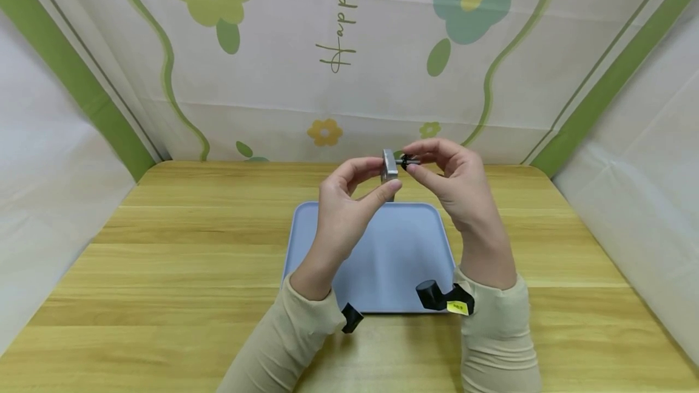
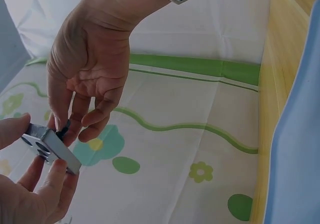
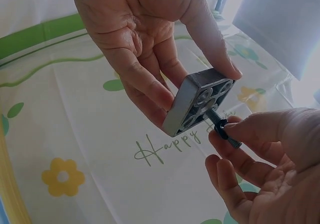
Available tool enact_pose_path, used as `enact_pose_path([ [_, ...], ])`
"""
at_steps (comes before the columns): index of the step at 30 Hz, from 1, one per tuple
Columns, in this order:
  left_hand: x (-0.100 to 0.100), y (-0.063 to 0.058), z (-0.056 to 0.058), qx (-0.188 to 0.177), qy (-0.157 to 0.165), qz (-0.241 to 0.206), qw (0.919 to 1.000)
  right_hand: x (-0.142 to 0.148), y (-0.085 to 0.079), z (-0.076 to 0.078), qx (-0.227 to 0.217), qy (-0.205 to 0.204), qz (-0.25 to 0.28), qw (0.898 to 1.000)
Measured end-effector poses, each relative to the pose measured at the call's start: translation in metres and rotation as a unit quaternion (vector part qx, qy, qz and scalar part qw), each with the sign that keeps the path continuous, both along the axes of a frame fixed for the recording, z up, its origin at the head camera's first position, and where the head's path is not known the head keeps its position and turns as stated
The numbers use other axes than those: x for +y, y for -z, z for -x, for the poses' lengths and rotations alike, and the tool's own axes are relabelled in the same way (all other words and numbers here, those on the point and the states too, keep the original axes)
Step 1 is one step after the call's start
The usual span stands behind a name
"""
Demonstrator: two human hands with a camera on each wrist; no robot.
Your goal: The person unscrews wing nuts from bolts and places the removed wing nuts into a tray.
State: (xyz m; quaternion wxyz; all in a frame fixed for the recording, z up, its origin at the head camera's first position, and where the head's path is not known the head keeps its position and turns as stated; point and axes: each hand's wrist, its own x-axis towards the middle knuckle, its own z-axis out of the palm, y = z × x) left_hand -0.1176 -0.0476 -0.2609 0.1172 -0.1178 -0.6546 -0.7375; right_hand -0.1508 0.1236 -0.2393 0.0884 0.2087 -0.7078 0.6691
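Over the far edge of the tray, my left hand grips a small grey metal block by its edges, thumb on one side and fingers on the other. Several round holes show on the block's face in the right wrist view. A threaded metal rod stands out from that face near its middle. My right hand pinches a small black nut-like piece on this rod between thumb and fingertips. The rod's free end pokes out beyond the black piece.
A light blue tray lies on the wooden table beneath both hands. Behind the table hangs a white cloth printed with flowers, and pale side walls flank it. Black wrist mounts sit at the sleeves.
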Motion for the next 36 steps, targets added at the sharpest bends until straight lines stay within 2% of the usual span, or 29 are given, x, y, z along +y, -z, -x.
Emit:
enact_pose_path([
  [4, 0.0, 0.0002, 0.0002, 0.001, -0.002, 0.001, 1.0, 0.0001, 0.001, -0.0003, -0.005, 0.013, 0.034, 0.999],
  [7, -0.0001, -0.0003, 0.0, 0.001, -0.006, 0.003, 1.0, 0.0012, 0.0007, -0.0001, -0.022, 0.037, 0.069, 0.997],
  [10, -0.0002, -0.0004, 0.0, 0.0, -0.008, 0.004, 1.0, 0.0024, 0.0001, 0.0005, -0.039, 0.052, 0.082, 0.994],
  [20, 0.0002, -0.0001, -0.0009, -0.001, -0.005, 0.005, 1.0, 0.0003, 0.0011, 0.0017, -0.072, 0.033, 0.046, 0.996],
  [36, 0.0004, -0.0003, -0.001, 0.002, -0.004, 0.004, 1.0, -0.0037, 0.0008, 0.0015, -0.073, 0.038, 0.026, 0.996],
])
